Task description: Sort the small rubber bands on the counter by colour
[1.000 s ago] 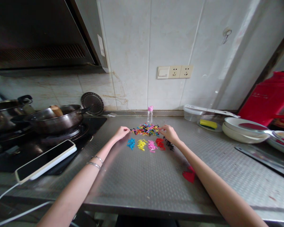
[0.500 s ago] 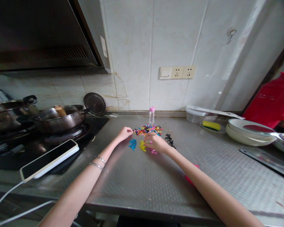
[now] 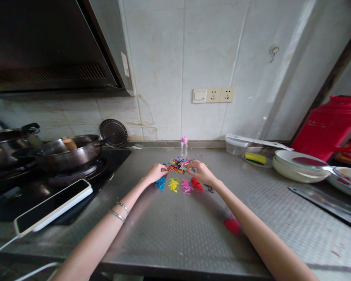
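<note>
My left hand [image 3: 158, 171] is closed in a pinch at the left edge of a mixed heap of small coloured rubber bands [image 3: 178, 164]. What its fingertips hold is too small to make out. At the heap's right edge, my right hand [image 3: 200, 171] reaches in with curled fingers, their tips partly hidden. In front of the heap lie separate piles: blue bands [image 3: 160, 184], yellow bands [image 3: 174, 185], pink bands [image 3: 187, 187], red bands [image 3: 197, 184] and black bands [image 3: 209, 189], the black ones partly behind my right wrist. Behind the heap stands a clear bottle [image 3: 184, 149] with a pink cap.
To the left, a phone [image 3: 52, 207] with a white cable lies by the stove, where a pan [image 3: 70, 152] sits. A red-pink object [image 3: 232, 225] lies under my right forearm. Bowls [image 3: 298, 168], a sponge [image 3: 255, 158], a knife [image 3: 324, 205] and a red jug [image 3: 324, 128] are at right.
My right hand has moved from the yellow and pink piles up to the mixed heap's right side, uncovering the pink and red piles. The left hand stays at the heap's left edge. The view has shifted slightly.
</note>
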The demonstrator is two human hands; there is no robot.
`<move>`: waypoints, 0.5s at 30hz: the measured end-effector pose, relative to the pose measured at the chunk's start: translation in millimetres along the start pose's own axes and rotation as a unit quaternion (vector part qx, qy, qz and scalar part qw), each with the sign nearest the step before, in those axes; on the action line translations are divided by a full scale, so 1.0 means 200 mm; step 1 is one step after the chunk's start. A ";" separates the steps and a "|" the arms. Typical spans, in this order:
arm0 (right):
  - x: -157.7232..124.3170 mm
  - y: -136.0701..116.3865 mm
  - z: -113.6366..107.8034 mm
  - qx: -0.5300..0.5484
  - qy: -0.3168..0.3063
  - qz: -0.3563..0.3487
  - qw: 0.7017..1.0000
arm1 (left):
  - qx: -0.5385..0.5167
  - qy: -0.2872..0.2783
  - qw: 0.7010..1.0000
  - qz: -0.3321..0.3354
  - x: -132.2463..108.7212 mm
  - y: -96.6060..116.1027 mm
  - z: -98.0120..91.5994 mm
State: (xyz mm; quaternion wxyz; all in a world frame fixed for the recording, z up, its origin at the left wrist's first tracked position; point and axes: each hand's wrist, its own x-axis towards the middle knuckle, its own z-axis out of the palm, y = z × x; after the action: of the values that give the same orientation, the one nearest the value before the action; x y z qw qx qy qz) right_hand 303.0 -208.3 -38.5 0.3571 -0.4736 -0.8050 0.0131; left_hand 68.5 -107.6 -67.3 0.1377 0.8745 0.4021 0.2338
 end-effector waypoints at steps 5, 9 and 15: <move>-0.01 0.06 -0.03 -0.005 0.022 0.028 0.999 | 0.026 -0.009 1.000 -0.016 0.01 0.02 0.01; -0.02 0.09 -0.03 -0.010 0.030 0.037 0.999 | 0.053 -0.010 0.998 -0.036 0.02 0.05 0.01; -0.03 0.11 -0.03 -0.017 0.031 0.050 0.998 | 0.075 0.012 0.997 -0.033 0.01 0.07 0.00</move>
State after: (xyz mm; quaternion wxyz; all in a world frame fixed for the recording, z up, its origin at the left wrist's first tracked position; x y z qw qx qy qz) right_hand 324.8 -202.5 -44.7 0.3731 -0.5192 -0.7689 0.0028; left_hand 79.7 -115.1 -60.3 0.0745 0.8656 0.4492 0.2083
